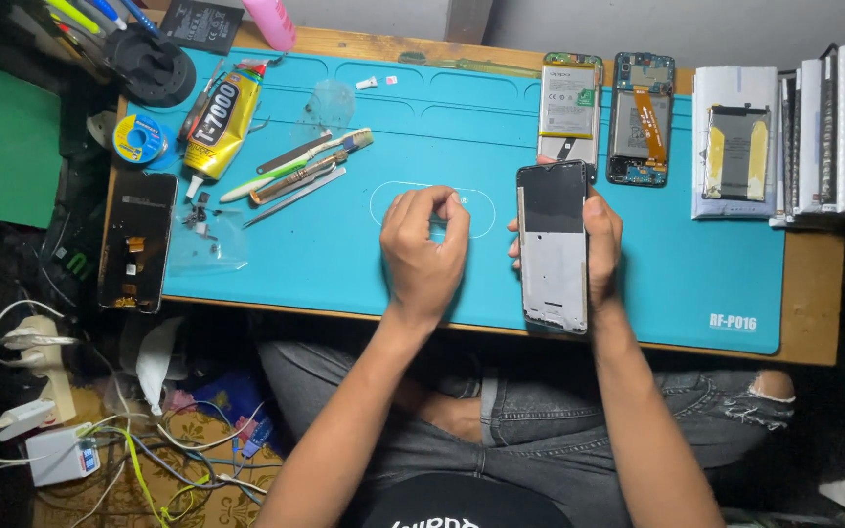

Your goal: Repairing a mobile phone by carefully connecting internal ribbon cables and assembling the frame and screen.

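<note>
Knees in torn grey jeans (579, 411) sat closest to me, tucked under the wooden table edge (814, 303), with both forearms reaching up onto the blue repair mat (344, 254). Right hand (600, 256) was wrapped around the phone frame (552, 246), fingers curled behind its right edge and thumb side hidden, so a firm grip on that frame, held upright on the mat near the front edge, dark screen section at the top and pale mid-plate below. Left hand (424, 244) was just beside it, to the left, fingers pinched together over the white oval outline printed on the mat; whatever sat between the fingertips was too small for me to tell.

Above the frame, at the far edge of the mat, I saw an opened phone with its battery (569, 103) showing, and next to that a second opened phone with an orange flex cable (643, 117). Further right, white boxes (735, 137) stood stacked. Off to the left lay a yellow glue tube (219, 122), tweezers and pry tools (295, 171) fanned out, a small plastic bag of parts (205, 235), and a dark display panel (137, 240) resting at the mat's left edge. Cables and adapters (51, 430) tangled on the floor.
</note>
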